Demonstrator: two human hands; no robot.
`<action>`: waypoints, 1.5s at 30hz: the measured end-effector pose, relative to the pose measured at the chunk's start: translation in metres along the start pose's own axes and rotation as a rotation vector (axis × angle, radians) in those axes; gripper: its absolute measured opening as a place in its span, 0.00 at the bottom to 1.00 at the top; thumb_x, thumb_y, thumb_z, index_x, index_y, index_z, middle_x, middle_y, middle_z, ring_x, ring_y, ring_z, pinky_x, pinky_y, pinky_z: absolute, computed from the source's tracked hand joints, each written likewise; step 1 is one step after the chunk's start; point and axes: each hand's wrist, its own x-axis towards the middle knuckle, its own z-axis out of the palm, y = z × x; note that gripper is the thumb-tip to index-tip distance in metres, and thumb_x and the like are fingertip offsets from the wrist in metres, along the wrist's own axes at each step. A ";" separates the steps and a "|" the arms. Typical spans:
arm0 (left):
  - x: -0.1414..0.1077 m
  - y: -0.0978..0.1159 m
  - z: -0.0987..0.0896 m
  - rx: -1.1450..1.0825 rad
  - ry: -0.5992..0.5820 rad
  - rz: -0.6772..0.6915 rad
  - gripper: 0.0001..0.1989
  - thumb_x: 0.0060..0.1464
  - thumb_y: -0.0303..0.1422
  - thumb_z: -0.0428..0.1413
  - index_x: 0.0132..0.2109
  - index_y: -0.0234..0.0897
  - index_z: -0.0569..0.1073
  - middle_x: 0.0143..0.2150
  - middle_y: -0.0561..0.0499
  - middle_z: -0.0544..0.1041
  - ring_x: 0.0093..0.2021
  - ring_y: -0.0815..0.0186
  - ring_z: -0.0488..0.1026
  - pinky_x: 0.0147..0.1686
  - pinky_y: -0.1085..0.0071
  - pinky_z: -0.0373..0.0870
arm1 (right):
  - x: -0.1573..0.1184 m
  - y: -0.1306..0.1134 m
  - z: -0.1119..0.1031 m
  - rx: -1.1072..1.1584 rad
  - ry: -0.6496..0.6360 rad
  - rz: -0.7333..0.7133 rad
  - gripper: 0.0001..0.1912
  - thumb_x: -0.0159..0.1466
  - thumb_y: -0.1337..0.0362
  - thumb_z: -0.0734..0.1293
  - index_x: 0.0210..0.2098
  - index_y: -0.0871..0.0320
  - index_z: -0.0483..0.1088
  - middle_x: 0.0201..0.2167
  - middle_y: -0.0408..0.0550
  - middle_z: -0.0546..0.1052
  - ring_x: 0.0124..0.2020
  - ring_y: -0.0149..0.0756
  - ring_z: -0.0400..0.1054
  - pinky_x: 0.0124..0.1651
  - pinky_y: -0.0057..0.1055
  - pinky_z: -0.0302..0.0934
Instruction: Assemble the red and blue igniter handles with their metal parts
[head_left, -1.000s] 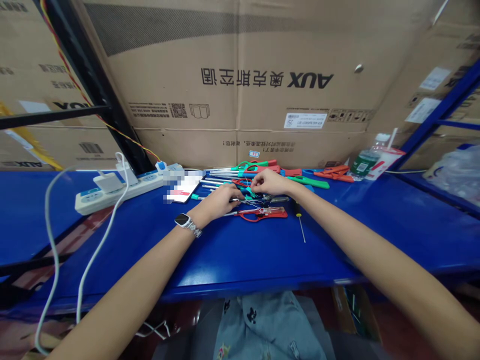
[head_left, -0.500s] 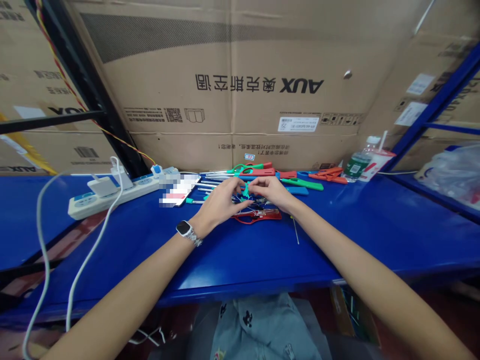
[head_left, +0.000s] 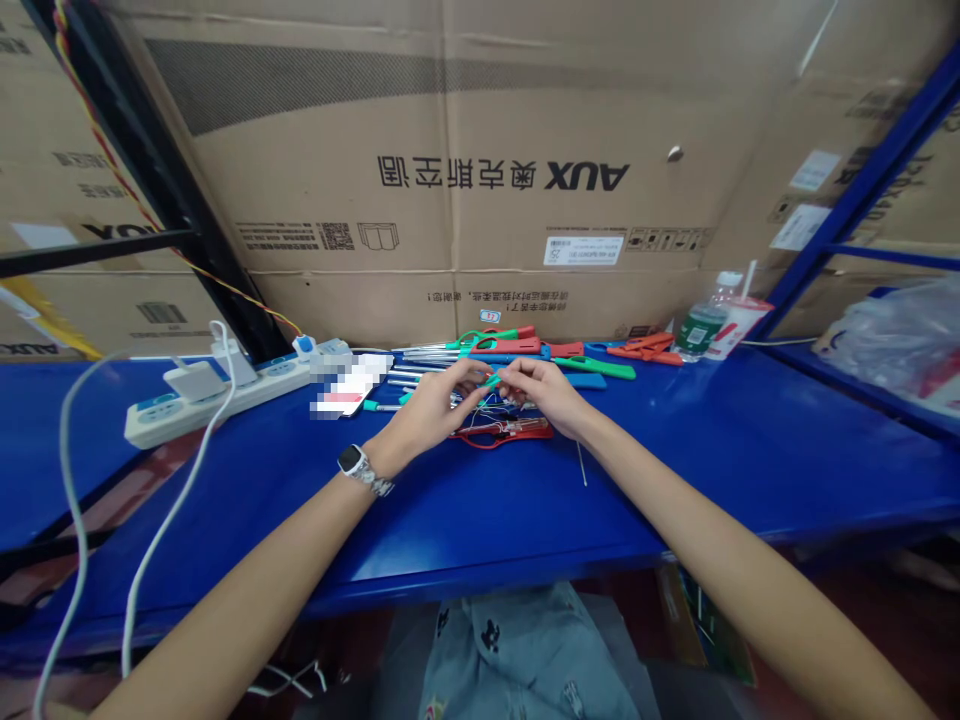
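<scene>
A small green piece point(head_left: 492, 381) is pinched between the fingertips of my left hand point(head_left: 442, 402) and my right hand point(head_left: 546, 396), which meet above the blue table. Thin white wires hang under the fingers. Just below them lies an opened red lighter casing point(head_left: 510, 433) with parts inside. Behind my hands, several long-necked lighters lie in a pile, among them a red one point(head_left: 506, 346), a green one point(head_left: 600, 366) and a blue one point(head_left: 586, 381). A thin rod point(head_left: 581, 463) rests on the table near my right wrist.
To the left are a white power strip point(head_left: 247, 391) with plugs and cables, and a phone point(head_left: 364, 385). Orange-red pieces point(head_left: 649, 347), a bottle point(head_left: 703, 325) and a cup point(head_left: 739, 325) stand or lie at the right. Tall cardboard point(head_left: 465, 220) rises behind.
My fingertips have closed in on the green piece, which now looks tilted. The right fingers have curled more. The whole view has shifted slightly, moving the scene a little left.
</scene>
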 end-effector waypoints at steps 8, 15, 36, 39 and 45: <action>0.003 -0.007 -0.005 -0.144 -0.035 -0.133 0.12 0.60 0.37 0.60 0.48 0.37 0.75 0.38 0.48 0.82 0.34 0.66 0.77 0.37 0.68 0.76 | -0.002 0.012 0.008 -0.225 0.016 -0.236 0.12 0.69 0.54 0.64 0.38 0.56 0.71 0.33 0.45 0.77 0.33 0.34 0.70 0.40 0.33 0.64; -0.001 -0.024 -0.023 -0.012 -0.043 -0.210 0.10 0.58 0.37 0.61 0.43 0.36 0.75 0.34 0.50 0.80 0.32 0.67 0.75 0.35 0.69 0.74 | 0.013 0.007 -0.011 -1.012 -0.161 -0.315 0.08 0.65 0.66 0.70 0.45 0.54 0.77 0.45 0.51 0.75 0.47 0.43 0.68 0.51 0.42 0.58; -0.001 -0.022 -0.029 0.105 -0.035 -0.240 0.07 0.59 0.36 0.60 0.41 0.37 0.74 0.31 0.52 0.79 0.31 0.64 0.76 0.33 0.67 0.72 | 0.038 -0.015 -0.003 -1.051 -0.271 -0.206 0.03 0.63 0.70 0.70 0.34 0.59 0.78 0.34 0.49 0.80 0.35 0.37 0.71 0.40 0.33 0.58; -0.001 -0.026 -0.030 0.110 -0.019 -0.234 0.08 0.58 0.35 0.60 0.43 0.37 0.75 0.31 0.51 0.79 0.32 0.64 0.76 0.33 0.68 0.72 | 0.038 -0.008 0.000 -0.987 -0.175 -0.157 0.04 0.63 0.69 0.70 0.34 0.58 0.78 0.30 0.47 0.80 0.31 0.36 0.71 0.37 0.32 0.59; -0.002 -0.024 -0.027 0.078 -0.076 -0.201 0.12 0.62 0.38 0.58 0.50 0.38 0.76 0.30 0.53 0.77 0.30 0.66 0.74 0.32 0.70 0.70 | 0.020 -0.003 0.004 -0.882 -0.085 -0.227 0.14 0.61 0.73 0.66 0.45 0.58 0.78 0.33 0.47 0.81 0.30 0.35 0.70 0.37 0.32 0.59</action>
